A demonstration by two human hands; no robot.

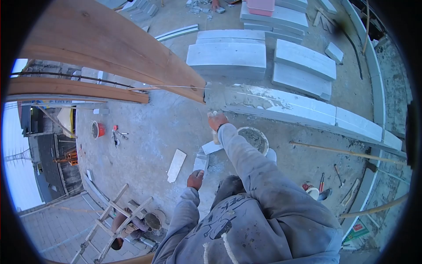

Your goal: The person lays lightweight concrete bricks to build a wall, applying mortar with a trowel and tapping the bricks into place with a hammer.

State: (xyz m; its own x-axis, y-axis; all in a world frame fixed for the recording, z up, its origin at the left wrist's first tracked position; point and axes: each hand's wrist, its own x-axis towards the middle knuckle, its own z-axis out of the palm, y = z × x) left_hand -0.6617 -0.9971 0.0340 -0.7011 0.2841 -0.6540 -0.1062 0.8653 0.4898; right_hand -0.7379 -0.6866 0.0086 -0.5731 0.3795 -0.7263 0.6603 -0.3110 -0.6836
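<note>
My right hand (216,119) is closed beside the end of a low wall of white blocks (303,105), whose near end is smeared with wet mortar (255,97). A short tan piece like a wooden handle (215,137) juts out below that fist; its other end is hidden. My left hand (195,179) is lower down, fingers curled at the near end of a flat grey-white piece (201,163), whose kind I cannot make out. Next to my right forearm stands a round bucket of grey mortar (254,137), partly covered by the sleeve. A white slab (176,165) lies left of my left hand.
Stacked white blocks (226,55) stand beyond the wall. Wooden frame boards (114,44) rise at upper left, with a thin string running to the wall. A red bucket (98,130) and tools lie left. Another person (121,224) is near a wooden ladder (103,220). A pole (347,152) lies right.
</note>
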